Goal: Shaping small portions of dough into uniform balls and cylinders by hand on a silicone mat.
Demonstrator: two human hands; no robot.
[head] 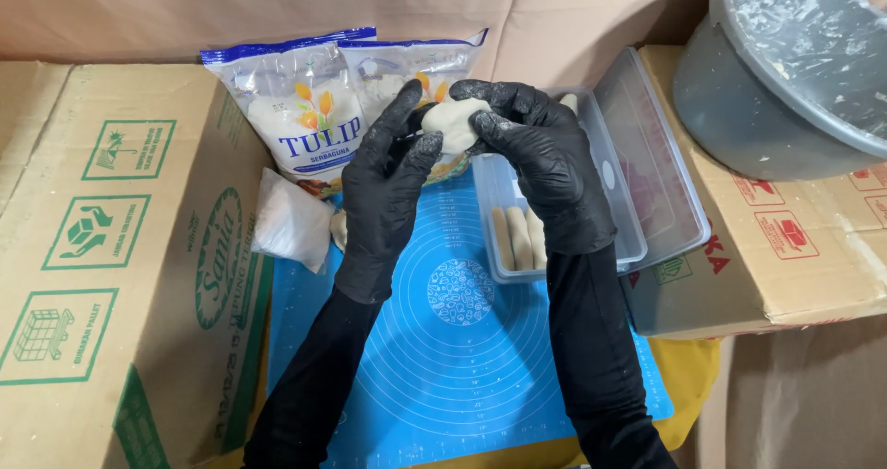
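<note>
A: where's the dough lump [455, 123]?
B: above the blue baking mat [443, 340]; your left hand [388, 187] and right hand [545, 169] both pinch it, clear container [605, 169] just right of it

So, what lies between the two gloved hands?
A lump of pale dough, pinched between the left hand and right hand in the head view.

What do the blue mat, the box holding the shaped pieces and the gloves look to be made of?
Blue mat: probably silicone; matte, lying flat, printed with circles.
Clear box: rigid see-through plastic, its lid leaning alongside.
Gloves on the left hand and right hand: thin black rubbery material, perhaps nitrile, with a slight sheen, gripping pale dough.
</note>
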